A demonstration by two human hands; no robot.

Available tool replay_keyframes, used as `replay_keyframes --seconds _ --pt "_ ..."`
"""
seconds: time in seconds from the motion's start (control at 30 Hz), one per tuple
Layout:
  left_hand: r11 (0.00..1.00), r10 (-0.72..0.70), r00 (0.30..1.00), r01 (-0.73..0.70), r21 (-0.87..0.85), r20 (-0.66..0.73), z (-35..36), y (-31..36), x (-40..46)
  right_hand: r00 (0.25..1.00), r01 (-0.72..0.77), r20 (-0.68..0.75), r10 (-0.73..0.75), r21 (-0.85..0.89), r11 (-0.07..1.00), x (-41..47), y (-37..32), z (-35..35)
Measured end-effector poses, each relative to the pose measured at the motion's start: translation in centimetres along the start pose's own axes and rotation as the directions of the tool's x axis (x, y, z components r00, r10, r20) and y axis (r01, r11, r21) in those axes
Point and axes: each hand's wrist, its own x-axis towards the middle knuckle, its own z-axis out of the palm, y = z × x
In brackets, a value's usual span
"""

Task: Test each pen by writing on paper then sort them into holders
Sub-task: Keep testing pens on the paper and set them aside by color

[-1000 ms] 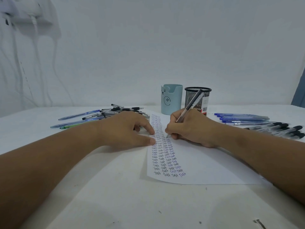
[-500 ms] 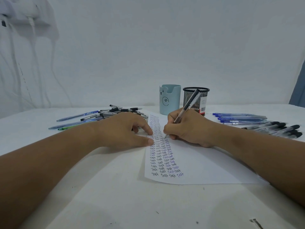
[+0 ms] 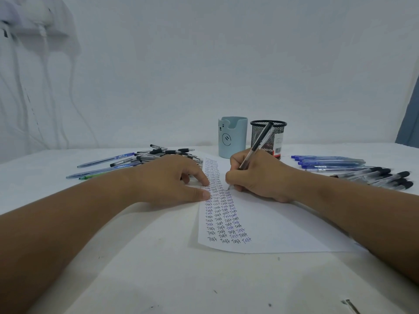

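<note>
A white sheet of paper (image 3: 272, 227) lies on the table, its left part filled with columns of the word "Test". My right hand (image 3: 258, 177) grips a clear pen with a black cap end (image 3: 257, 147), tip down on the paper beside the columns. My left hand (image 3: 172, 180) rests on the paper's left edge, thumb and forefinger pressing it flat. Behind the paper stand a light blue holder with a bear face (image 3: 232, 137) and a black mesh holder (image 3: 271, 138). A loose heap of pens (image 3: 136, 162) lies at the left.
Right of the paper, a row of blue-capped pens (image 3: 328, 162) lies side by side, with a row of black-capped pens (image 3: 381, 177) nearer me. White cables hang down the wall at the far left. A small dark object (image 3: 352, 305) lies at the table's near right.
The right hand has shifted only slightly with the pen tip on the paper, its tip staying at the written columns. The left hand stays put on the sheet.
</note>
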Motion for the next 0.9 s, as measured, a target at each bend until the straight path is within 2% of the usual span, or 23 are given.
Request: replay_keyframes --seconds 0.53,0.83,0.9 --pt "1.0 -0.001 1.0 0.001 0.019 0.006 -0.08 0.16 -0.08 1.0 -0.002 0.003 0.002 0.008 1.0 0.59 0.52 0.05" --pt "1.0 -0.004 1.0 0.004 -0.005 0.008 -0.07 0.09 -0.15 0.998 0.045 -0.039 -0.046 -0.014 0.999 0.53 0.81 0.08" --pt "1.0 0.003 1.0 -0.003 -0.023 0.003 -0.04 -0.03 -0.18 0.997 0.042 -0.067 -0.04 0.031 0.999 0.46 0.87 0.06"
